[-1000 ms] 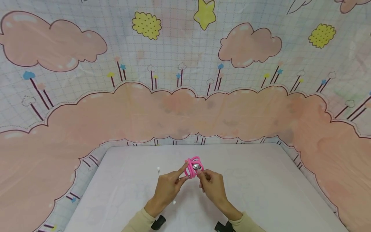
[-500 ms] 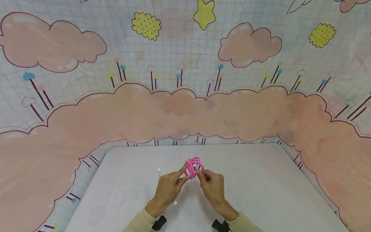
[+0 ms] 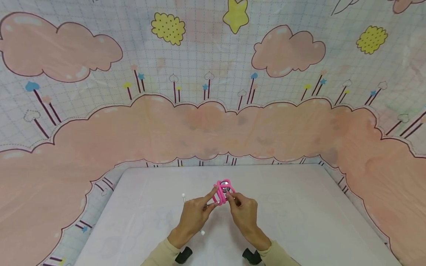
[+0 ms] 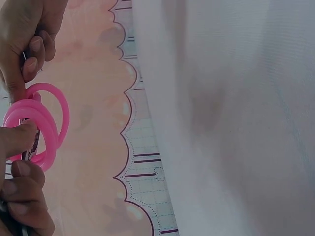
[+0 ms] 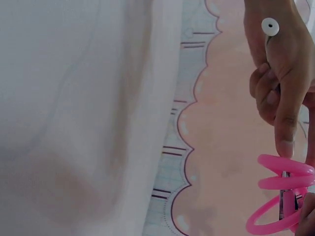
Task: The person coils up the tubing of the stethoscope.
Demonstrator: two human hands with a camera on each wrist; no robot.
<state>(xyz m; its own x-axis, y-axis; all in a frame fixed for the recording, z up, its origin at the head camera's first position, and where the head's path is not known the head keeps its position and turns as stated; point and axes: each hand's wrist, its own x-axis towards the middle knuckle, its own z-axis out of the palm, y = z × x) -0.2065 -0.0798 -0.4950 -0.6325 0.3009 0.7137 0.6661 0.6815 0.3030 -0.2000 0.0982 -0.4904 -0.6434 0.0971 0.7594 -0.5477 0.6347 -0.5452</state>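
A small stethoscope with pink tubing [image 3: 220, 194] wound into loops is held up between my two hands. Its round silver chest piece [image 3: 225, 184] sits within the loops. My left hand [image 3: 193, 216] grips the coiled tubing and the metal ear tubes between thumb and fingers. One white ear tip [image 3: 183, 195] pokes out beyond that hand and another ear tip [image 3: 202, 232] shows below it. On the opposite side, my right hand [image 3: 245, 214] pinches a part at the chest piece, its fingertips partly hiding it. In the right wrist view, an ear tip [image 5: 270, 26] appears against the left hand.
A white table [image 3: 299, 207] lies beneath the hands. Behind it hangs a printed cloth [image 3: 213, 129] with clouds and stars. Dark wrist cameras [image 3: 184, 255] sit at both cuffs.
The silver chest piece has turned and shifted slightly upward within the loops. My right hand has edged a little inward. My left hand keeps its grip on the coil, almost still.
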